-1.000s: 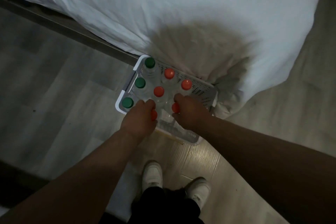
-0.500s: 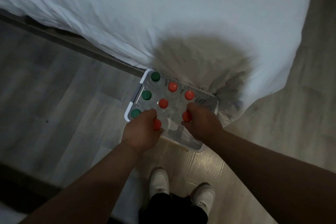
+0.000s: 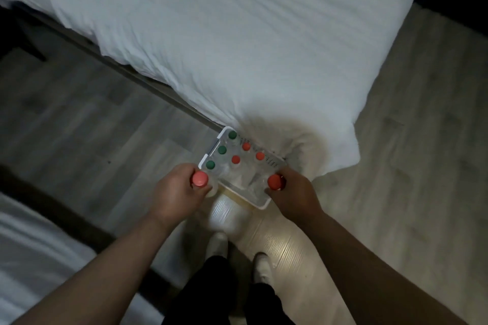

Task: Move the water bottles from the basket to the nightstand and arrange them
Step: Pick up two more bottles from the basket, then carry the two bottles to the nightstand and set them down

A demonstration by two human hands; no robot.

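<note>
gripping a clear plastic red-capped water bottle (image 3: 200, 179), the left hand (image 3: 177, 192) hovers beside a white perforated plastic basket (image 3: 210, 149) on the floor by a white bed (image 3: 237, 47); the right hand (image 3: 293, 192) grips a second red-capped bottle (image 3: 276, 182). six more bottles (image 3: 235, 159) stand inside. held near the caps, either might slip.

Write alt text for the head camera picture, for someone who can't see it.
Seen from above, a person's left hand grips a red-capped bottle and the right hand a second red-capped bottle at the near end of a white basket on the floor by a white bed. Three green-capped bottles and three red-capped bottles stand inside it.
</note>
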